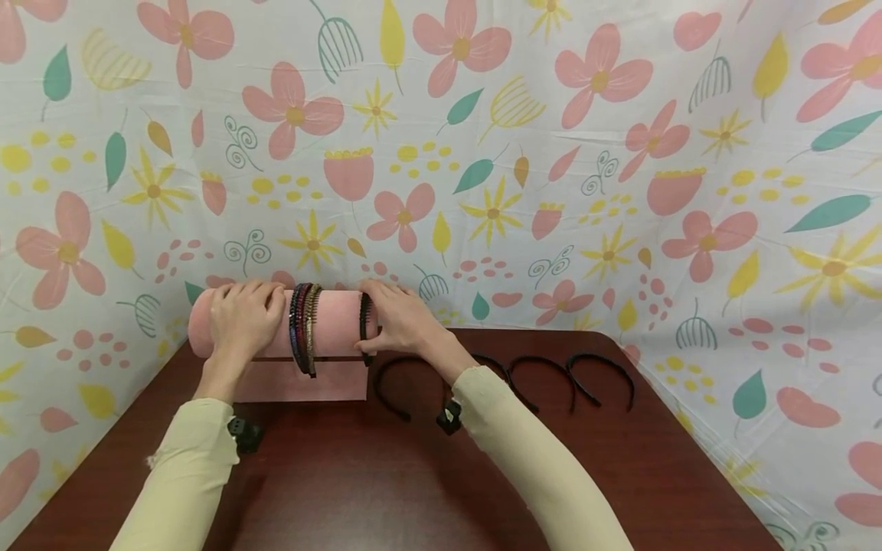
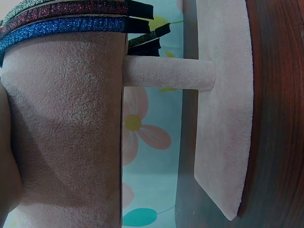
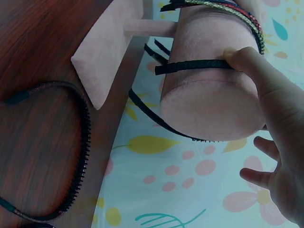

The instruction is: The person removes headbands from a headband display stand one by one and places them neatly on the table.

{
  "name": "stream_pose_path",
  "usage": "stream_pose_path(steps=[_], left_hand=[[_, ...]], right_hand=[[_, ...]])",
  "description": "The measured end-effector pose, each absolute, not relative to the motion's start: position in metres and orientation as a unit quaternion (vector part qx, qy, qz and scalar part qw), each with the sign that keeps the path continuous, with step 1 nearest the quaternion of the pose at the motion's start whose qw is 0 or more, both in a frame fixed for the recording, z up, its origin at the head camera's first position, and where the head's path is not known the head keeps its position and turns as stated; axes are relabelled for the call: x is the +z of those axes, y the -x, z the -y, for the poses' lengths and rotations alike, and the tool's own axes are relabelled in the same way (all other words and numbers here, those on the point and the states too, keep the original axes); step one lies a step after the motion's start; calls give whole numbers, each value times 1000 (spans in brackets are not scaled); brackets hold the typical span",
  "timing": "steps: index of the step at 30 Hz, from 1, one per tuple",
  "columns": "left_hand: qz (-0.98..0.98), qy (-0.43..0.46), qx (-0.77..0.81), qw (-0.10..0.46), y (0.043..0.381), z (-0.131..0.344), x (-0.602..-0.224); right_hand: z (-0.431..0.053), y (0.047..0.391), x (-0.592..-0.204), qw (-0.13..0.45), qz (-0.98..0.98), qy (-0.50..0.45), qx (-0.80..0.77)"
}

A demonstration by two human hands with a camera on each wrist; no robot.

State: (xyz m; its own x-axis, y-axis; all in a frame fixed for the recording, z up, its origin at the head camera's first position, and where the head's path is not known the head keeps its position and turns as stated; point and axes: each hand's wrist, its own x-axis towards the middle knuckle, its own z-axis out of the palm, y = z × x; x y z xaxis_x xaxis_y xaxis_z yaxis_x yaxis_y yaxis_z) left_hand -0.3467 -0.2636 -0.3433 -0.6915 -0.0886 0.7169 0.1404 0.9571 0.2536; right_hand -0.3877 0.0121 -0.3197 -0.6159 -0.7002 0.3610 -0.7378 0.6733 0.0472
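Note:
A pink plush headband stand (image 1: 338, 321), a padded roll on a flat base, sits at the table's back left. Over the left part of the roll my left hand (image 1: 248, 315) lies curled, gripping it. Sparkly headbands (image 1: 303, 329) in blue, red and gold hug the roll between my hands; the blue headband (image 2: 71, 32) is nearest my left hand. My right hand (image 1: 403, 321) holds a black headband (image 1: 364, 329) around the roll's right end. In the right wrist view its thumb presses the black headband (image 3: 190, 65) against the plush, while other fingers stick out past the roll.
Several dark headbands (image 1: 572, 375) lie in a row on the brown table (image 1: 358, 474), right of the stand. One toothed headband (image 3: 85, 142) lies close to the stand's base (image 3: 107, 52). A flowered cloth (image 1: 510, 191) hangs behind the table.

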Motion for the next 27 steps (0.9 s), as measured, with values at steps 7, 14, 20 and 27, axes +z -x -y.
stream_pose_path(steps=[7,14,20,27], left_hand=[[908,16,-145,392,347,263,-345],[908,13,-144,392,343,263,-343],[908,15,-144,394,344,263,-342],[905,17,-145,399,345,264,-343]], right_hand=[[-22,386,-322,179,898,-397,67],[-35,382,-326,177,888,-413,101],[-43,377,-331,173,892,-404,107],[-48,364,-335,165,888,-414,112]])
